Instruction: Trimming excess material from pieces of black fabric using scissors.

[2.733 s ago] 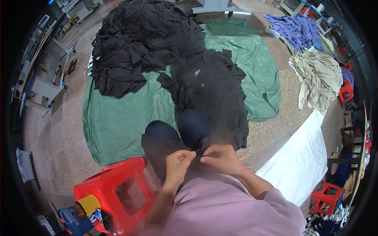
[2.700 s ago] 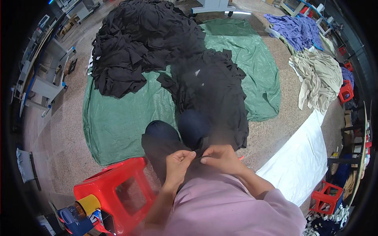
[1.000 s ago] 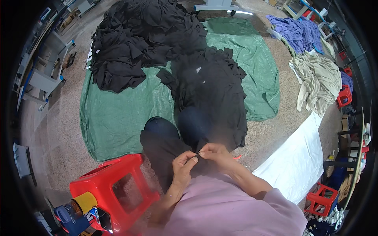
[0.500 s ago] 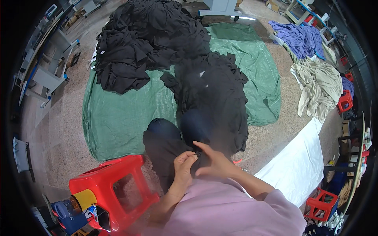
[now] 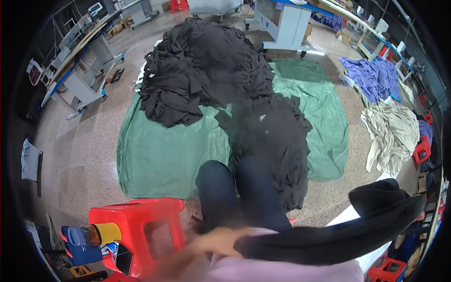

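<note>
A long black garment (image 5: 324,242) is stretched across my lap toward the right, its far end raised and folded over. My left hand (image 5: 221,242), smeared by motion, closes on its near left end. At the far right, my right hand (image 5: 419,216) holds up the other end; only a sliver of skin shows past the fabric, and its fingers are hidden. Beyond my knees, a heap of black garments (image 5: 282,145) lies on a green sheet (image 5: 169,160), joined to a larger black heap (image 5: 216,61) farther back.
On my left stands a red plastic stool (image 5: 141,211), a drink container with a yellow band (image 5: 108,233) and a phone (image 5: 124,259) beside it. Purple cloth (image 5: 371,77) and beige cloth (image 5: 392,134) lie at right. Wheeled worktables (image 5: 286,28) line the back.
Both hands were together over my lap at a small bit of black fabric. My right hand has swung far right, drawing the black garment out lengthwise. The view has tilted up.
</note>
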Available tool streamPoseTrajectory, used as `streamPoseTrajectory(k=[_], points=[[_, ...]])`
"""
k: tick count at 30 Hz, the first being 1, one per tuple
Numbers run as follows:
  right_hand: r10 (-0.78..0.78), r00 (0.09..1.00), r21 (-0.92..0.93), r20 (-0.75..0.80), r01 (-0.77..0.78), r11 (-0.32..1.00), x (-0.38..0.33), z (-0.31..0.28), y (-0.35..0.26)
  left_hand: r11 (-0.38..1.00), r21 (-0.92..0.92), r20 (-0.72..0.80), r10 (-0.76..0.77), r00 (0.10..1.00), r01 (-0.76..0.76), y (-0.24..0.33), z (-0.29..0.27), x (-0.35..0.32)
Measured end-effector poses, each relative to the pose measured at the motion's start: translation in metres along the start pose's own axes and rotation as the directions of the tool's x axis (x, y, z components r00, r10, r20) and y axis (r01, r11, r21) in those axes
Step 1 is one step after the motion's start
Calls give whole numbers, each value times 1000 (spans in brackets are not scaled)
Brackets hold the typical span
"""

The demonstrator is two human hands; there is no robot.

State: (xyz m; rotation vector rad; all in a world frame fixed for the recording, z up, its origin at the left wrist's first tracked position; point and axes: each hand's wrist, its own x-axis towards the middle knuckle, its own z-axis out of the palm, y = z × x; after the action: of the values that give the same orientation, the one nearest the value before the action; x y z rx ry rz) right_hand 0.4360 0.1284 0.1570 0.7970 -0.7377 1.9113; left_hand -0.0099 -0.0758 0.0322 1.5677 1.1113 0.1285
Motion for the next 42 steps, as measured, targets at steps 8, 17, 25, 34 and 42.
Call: streamPoseTrajectory(k=[8, 17, 25, 34, 42], points=[[-286, 551, -614, -784, -757, 224, 116, -83, 135, 657, 436, -716, -160, 679, 615, -16, -161, -67], [-202, 963, -983, -180, -170, 64, 251, -219, 232, 682, 641, -702, 706, -91, 352, 97, -348, -68], [-103, 622, -468, -776, -678, -566, -166, -308, 161, 910, 185, -891, -4, 454, 371, -81, -52, 35], [-124, 457, -331, -881, -781, -530, -299, -217, 246, 830, -192, -954, -283, 98, 524, -54, 70, -4], [-238, 663, -375, -710, -642, -668, -219, -249, 285, 759, -183, -958, -281, 60, 625, -45, 75, -10]])
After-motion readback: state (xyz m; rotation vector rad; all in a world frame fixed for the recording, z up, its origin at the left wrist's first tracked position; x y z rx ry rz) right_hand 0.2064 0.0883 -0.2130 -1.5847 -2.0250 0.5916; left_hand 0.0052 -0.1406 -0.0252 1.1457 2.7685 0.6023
